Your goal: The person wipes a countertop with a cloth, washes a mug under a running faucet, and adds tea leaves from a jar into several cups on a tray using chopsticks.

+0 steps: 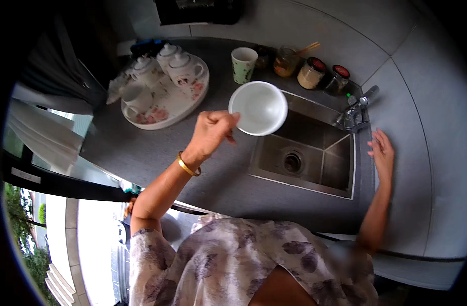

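My left hand [217, 129], with a gold bangle at its wrist, pinches the near left rim of a white bowl [258, 108]. The bowl is tilted, its inside facing me, over the countertop and the far left corner of the steel sink [303, 157]. At the right, my right hand [381, 147] has its fingers loosely spread near the sink's right edge, below the chrome faucet [352, 114]; nothing shows in it. Behind the bowl stands a green patterned cup [243, 65].
A flowered oval tray [191, 105] at the left holds several lidded pots and a white cup [137, 96]. Along the back wall stand a glass jar with wooden sticks [285, 61], a red-lidded jar [311, 73] and another lidded jar [337, 79]. A window with a curtain lies left.
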The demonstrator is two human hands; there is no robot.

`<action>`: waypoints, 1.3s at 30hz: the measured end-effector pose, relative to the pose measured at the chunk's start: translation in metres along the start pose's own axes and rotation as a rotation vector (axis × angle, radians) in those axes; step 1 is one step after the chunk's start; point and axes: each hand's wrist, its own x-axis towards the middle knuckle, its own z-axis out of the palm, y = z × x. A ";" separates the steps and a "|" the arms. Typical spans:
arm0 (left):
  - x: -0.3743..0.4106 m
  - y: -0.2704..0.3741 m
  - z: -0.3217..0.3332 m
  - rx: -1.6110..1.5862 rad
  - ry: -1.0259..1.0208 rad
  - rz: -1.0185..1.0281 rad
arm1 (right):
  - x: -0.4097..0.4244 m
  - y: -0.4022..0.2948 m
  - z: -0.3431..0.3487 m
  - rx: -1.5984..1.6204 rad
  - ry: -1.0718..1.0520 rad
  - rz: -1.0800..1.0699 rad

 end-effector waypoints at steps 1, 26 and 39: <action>0.002 -0.004 0.016 -0.019 -0.066 -0.004 | 0.012 0.001 0.001 -0.018 0.028 -0.003; 0.015 -0.055 0.139 -0.418 -0.344 -0.085 | 0.067 0.017 0.024 -0.112 0.113 0.082; 0.015 -0.050 0.156 -0.714 -0.472 -0.318 | 0.075 0.026 0.026 -0.106 0.133 0.034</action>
